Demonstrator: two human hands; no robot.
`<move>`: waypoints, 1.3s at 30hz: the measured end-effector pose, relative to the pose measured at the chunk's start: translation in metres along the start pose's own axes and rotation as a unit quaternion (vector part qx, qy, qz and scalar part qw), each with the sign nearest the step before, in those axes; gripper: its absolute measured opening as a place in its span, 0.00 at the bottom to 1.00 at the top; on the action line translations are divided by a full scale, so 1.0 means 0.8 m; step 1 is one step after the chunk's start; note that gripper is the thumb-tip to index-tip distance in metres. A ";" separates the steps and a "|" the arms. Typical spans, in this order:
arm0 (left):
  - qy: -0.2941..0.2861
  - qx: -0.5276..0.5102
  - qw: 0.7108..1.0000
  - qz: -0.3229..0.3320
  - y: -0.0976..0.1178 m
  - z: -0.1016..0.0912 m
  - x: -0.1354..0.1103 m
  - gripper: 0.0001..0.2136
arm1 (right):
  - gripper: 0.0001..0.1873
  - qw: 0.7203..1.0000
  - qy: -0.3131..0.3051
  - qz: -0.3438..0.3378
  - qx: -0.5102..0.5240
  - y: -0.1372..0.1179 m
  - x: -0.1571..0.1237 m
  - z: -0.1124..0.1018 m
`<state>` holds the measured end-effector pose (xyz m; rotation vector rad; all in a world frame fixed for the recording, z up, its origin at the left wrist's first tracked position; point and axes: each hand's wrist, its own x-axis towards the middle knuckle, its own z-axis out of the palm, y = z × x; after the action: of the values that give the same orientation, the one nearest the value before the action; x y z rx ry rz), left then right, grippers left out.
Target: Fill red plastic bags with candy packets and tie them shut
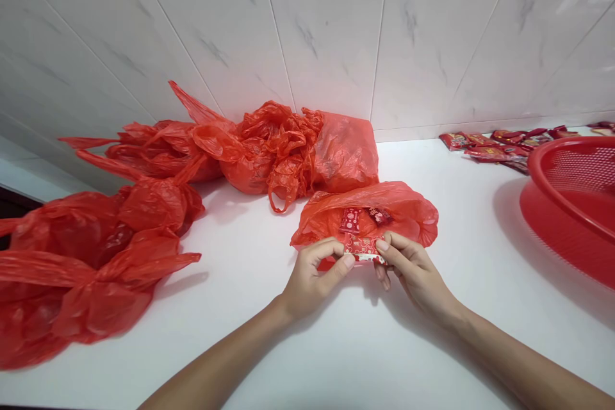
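Between both hands is a small red packet [363,246] with a light floral pattern and a white-edged lower side. My left hand [317,272] pinches its left end between thumb and fingers. At its right end, my right hand [416,266] grips it with thumb and fingertips. Just behind lies an open red plastic bag [408,208], its mouth facing me. Inside the bag sit a dark red wrapped packet [350,220] with pale dots and a darker wrapped packet [379,215]. What the packets contain is hidden.
Several knotted red plastic bags [158,205] crowd the left side and back of the white table [307,359]. A red perforated basket [567,218] stands at the right. Behind it, several red wrapped packets [500,146] lie along the tiled wall [331,25].
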<state>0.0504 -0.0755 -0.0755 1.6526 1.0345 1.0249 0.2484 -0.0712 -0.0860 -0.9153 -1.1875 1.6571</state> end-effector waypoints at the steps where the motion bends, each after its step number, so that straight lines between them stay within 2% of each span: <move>1: -0.001 -0.012 1.000 -0.010 0.000 0.001 0.000 0.13 | 0.23 1.000 0.001 -0.005 -0.006 0.000 0.000 0.000; 9: 0.006 -0.103 0.992 -0.078 0.003 0.006 0.000 0.12 | 0.24 0.998 0.014 -0.039 -0.046 0.001 0.001 0.003; 19: 0.020 -0.164 0.979 -0.122 0.000 0.008 0.003 0.10 | 0.24 0.997 0.006 -0.038 -0.068 -0.001 0.002 0.001; 27: 0.026 -0.143 0.984 -0.106 0.003 0.010 0.003 0.14 | 0.25 0.996 -0.006 -0.032 -0.088 -0.007 0.001 -0.001; 31: 0.049 -0.147 0.983 -0.101 -0.001 0.008 0.003 0.10 | 0.24 0.996 -0.017 -0.031 -0.086 -0.005 0.000 -0.003; 33: 0.060 -0.146 0.983 -0.098 -0.005 0.005 0.003 0.15 | 0.24 0.996 -0.023 -0.029 -0.086 -0.004 0.000 -0.004; 36: 0.025 -0.133 0.988 -0.068 -0.010 -0.002 0.003 0.21 | 0.24 0.996 -0.033 -0.023 -0.084 -0.005 0.000 -0.004; 39: -0.008 -0.088 0.996 -0.029 -0.011 -0.007 0.004 0.18 | 0.23 0.996 -0.032 -0.020 -0.084 -0.007 -0.001 -0.002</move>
<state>0.0442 -0.0692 -0.0820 1.4766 0.9484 1.0336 0.2511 -0.0705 -0.0812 -0.9404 -1.3980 1.5819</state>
